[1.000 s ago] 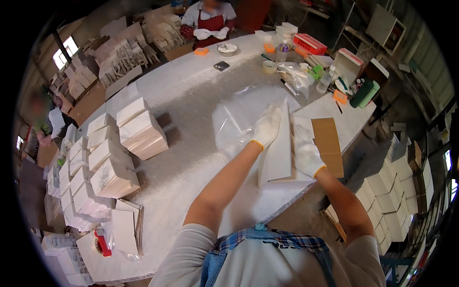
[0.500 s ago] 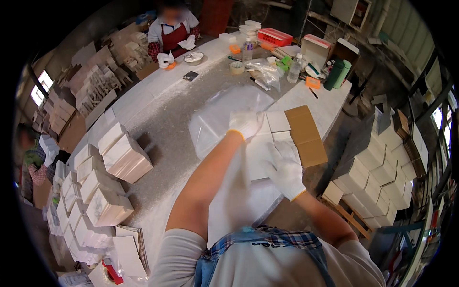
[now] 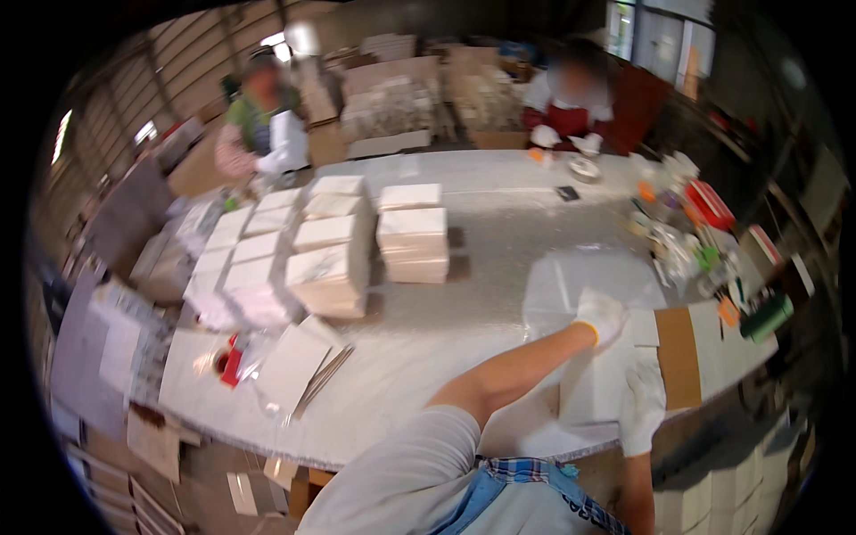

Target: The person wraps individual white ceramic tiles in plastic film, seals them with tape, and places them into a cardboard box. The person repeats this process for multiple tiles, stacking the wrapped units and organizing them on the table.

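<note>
My left hand (image 3: 602,317), in a white glove with a yellow cuff, rests at the far left corner of a flat layout of white pieces that look like tiles (image 3: 588,379). Its fingers are smeared. My right hand (image 3: 642,410), gloved too, lies with fingers stretched forward over the near part of the same pieces. A smaller white tile (image 3: 645,327) sits just beyond it. Along the right side runs a brown cardboard strip (image 3: 679,361). Clear plastic film (image 3: 571,276) spreads on the table beyond my left hand.
Stacks of white tiles (image 3: 325,276) stand left on the table (image 3: 499,209). Nearer are a red tape dispenser (image 3: 233,361) and white sheets (image 3: 292,364). Bottles, bags and a red box (image 3: 710,205) crowd the right end. Two co-workers (image 3: 571,116) stand across, holding white pieces.
The view has swung left, so the stacks and both co-workers show more fully. Both my hands remain at the white pieces beside the cardboard, with only small shifts.
</note>
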Motion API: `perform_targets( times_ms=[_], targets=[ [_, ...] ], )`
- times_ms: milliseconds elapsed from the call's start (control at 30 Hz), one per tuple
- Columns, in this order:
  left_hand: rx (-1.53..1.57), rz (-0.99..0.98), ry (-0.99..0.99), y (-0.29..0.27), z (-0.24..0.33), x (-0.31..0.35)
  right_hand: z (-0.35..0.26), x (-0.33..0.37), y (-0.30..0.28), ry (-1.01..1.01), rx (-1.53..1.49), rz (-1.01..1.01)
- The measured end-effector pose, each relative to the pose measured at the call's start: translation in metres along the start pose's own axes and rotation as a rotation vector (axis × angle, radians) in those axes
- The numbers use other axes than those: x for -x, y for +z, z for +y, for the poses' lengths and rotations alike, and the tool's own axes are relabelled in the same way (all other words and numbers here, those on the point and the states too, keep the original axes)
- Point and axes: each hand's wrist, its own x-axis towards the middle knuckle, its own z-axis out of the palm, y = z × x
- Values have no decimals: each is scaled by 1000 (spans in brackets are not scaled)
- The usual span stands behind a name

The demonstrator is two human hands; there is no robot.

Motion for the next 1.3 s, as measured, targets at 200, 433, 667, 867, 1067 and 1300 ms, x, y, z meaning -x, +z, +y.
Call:
perform_targets(
  times_ms=[200,433,667,867,1067,1300],
  targets=[
    [168,222,-293,11,-22,107,7,-16,-11,-160,-245,-215],
    [147,52,-335,-32,-14,137,4,-44,-30,-350,-171,-378],
    [852,-281,-59,-28,-71,97,-42,-26,-54,-55,136,-759],
    [1165,-230,65,18,-85,48,-93,18,-22,88,347,-496],
    [1571,-152,-89,39,-85,51,-94,19,-10,229,387,-583],
    [1554,129,-162,36,-71,101,-49,21,-32,13,203,-643]
  ],
)
